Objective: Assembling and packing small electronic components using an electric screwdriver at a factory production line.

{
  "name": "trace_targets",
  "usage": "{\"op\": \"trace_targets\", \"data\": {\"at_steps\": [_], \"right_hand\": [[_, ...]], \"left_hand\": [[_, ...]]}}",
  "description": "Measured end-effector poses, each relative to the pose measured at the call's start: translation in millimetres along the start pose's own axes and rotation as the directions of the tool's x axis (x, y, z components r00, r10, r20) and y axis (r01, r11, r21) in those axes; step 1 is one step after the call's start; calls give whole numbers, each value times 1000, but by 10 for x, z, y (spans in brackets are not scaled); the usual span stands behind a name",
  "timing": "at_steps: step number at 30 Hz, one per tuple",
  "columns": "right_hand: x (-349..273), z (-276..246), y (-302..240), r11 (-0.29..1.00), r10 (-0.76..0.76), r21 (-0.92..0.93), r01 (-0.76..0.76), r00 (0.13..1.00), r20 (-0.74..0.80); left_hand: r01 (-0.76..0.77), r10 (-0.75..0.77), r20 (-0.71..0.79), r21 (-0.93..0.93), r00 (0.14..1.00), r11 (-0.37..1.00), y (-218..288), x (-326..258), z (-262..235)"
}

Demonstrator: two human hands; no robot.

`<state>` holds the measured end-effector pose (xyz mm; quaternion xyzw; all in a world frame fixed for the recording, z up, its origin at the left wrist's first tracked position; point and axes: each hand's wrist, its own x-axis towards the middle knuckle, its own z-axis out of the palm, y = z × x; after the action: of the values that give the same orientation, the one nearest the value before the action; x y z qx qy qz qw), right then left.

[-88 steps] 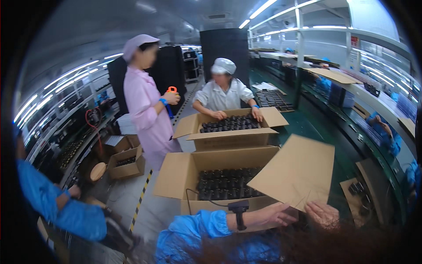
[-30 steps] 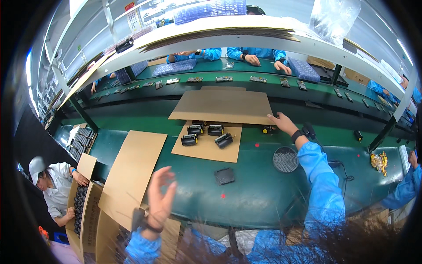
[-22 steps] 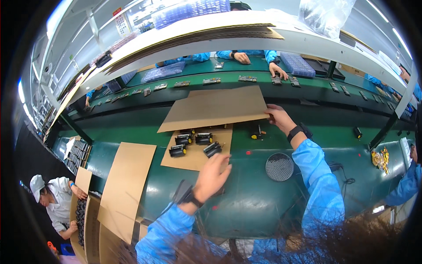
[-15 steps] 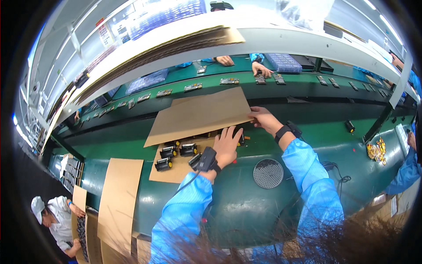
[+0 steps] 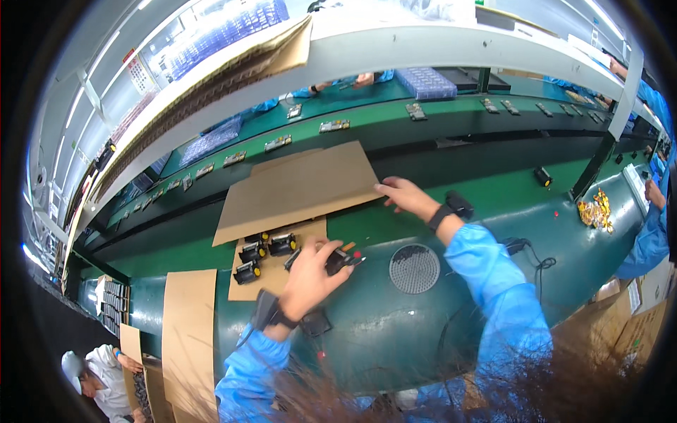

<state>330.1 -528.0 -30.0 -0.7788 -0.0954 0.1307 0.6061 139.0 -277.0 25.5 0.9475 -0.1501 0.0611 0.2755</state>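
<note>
My left hand is closed around a black part, above the near edge of a lower cardboard sheet. Beside that part an orange strip shows. My right hand pinches the right corner of a large brown cardboard sheet, which slants over the lower one. Several black cylindrical parts with yellow ends lie on the lower sheet, some partly hidden beneath the upper one. Another black piece peeks out by the fingers of my left hand.
A round perforated grey disc lies on the green bench. Circuit boards line the strip behind. A shelf beam crosses above. Yellow small parts sit at right. A cardboard panel and another person are at left.
My left hand has drawn back toward me with the black part and the orange strip beside it. My right hand stays at the cardboard's corner. The whole view has shifted slightly.
</note>
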Motion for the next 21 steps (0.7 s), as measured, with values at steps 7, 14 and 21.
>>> {"op": "trace_targets", "data": {"at_steps": [7, 14, 21], "right_hand": [[-1581, -421, -500, 932, -207, -304, 198, 978, 2], [-2640, -373, -344, 979, -151, -149, 138, 985, -78], [-3109, -344, -120, 988, -137, -91, 122, 972, -190]], "left_hand": [[188, -178, -81, 133, 981, 973, -179, -1096, -308], [172, -179, -8, 329, 984, 929, -264, -1278, -40], [-4, -21, 136, 176, 990, 984, -294, -1469, -276]]}}
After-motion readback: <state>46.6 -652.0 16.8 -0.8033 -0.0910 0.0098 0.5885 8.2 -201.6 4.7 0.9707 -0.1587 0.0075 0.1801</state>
